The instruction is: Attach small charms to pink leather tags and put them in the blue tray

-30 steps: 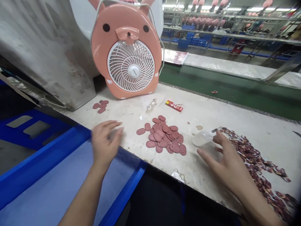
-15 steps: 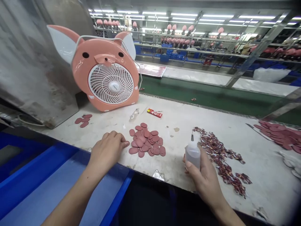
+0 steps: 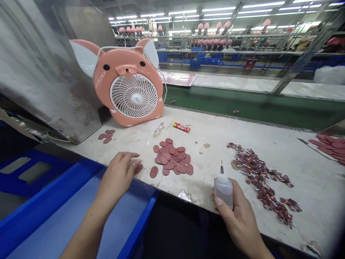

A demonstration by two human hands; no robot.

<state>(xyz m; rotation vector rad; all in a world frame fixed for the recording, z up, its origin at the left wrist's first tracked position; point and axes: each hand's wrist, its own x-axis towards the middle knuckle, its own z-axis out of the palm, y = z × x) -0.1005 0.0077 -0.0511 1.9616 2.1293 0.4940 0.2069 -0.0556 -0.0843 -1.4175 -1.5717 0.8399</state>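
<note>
My right hand (image 3: 238, 219) is closed around a small white squeeze bottle (image 3: 223, 187) with a thin needle tip, held upright at the bench's near edge. My left hand (image 3: 118, 176) lies on the bench, fingers bent, fingertips touching one dark red oval piece (image 3: 139, 168). Just right of it lies a heap of several such oval pieces (image 3: 172, 157). A long trail of small dark red scraps (image 3: 262, 180) runs to the right of the bottle.
A pink pig-shaped desk fan (image 3: 129, 84) stands at the back left of the white bench (image 3: 269, 144). A red packet (image 3: 181, 127) lies near it, three ovals (image 3: 106, 136) to its left. More ovals (image 3: 330, 144) far right. Blue bins (image 3: 54, 201) sit below; a green conveyor (image 3: 256, 104) runs behind.
My right hand picked the bottle up off the bench and holds it upright near the edge. My left hand moved onto the bench and drew one oval away from the heap.
</note>
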